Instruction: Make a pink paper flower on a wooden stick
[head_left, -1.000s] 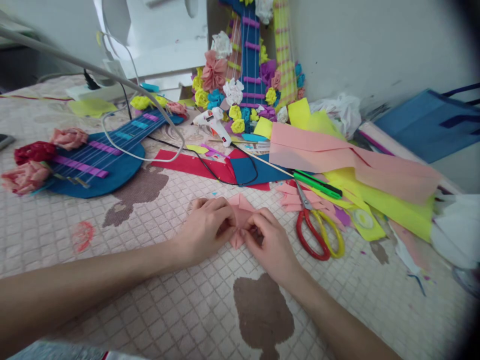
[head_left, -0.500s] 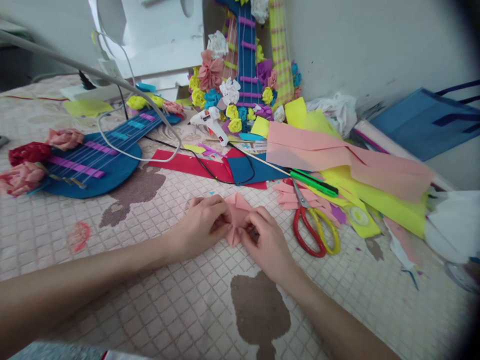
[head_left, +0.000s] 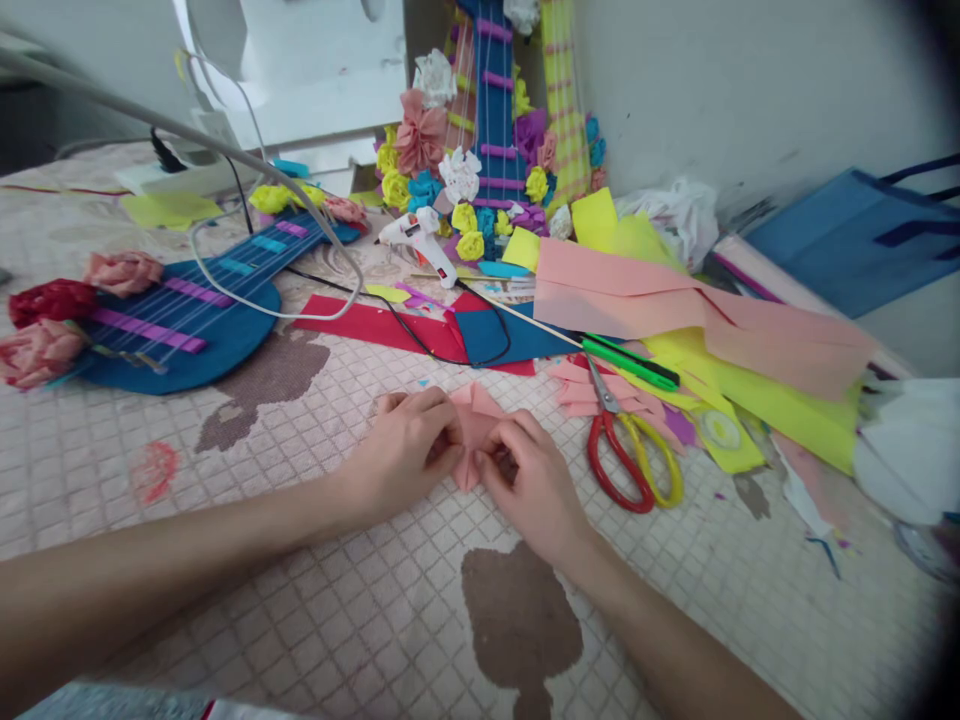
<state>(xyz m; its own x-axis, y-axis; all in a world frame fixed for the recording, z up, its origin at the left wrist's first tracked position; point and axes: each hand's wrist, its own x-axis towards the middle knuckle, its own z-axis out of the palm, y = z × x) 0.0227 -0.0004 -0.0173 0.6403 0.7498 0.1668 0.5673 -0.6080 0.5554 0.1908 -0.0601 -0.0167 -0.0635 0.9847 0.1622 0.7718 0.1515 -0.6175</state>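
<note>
Between my two hands is a folded piece of pink crepe paper (head_left: 475,425), just above or on the patterned cloth; its lower end comes to a point. My left hand (head_left: 416,440) pinches its left side, fingers curled toward the thumb. On the opposite side, my right hand (head_left: 529,465) pinches the paper near its lower right edge. The fingers hide both side edges. Scissors (head_left: 622,450) with red and yellow handles lie to the right of my right hand, beside cut pink paper strips (head_left: 577,390).
A blue toy guitar (head_left: 187,330) with paper flowers lies at left. Behind my hands are a white glue gun (head_left: 421,240) with its black cord, and red (head_left: 375,325) and blue strips. At right are a green cutter (head_left: 630,362), pink sheets (head_left: 615,290) and a white roll (head_left: 911,450).
The view has shifted very slightly. Both hands keep their pinch on the pink paper, with almost no visible movement.
</note>
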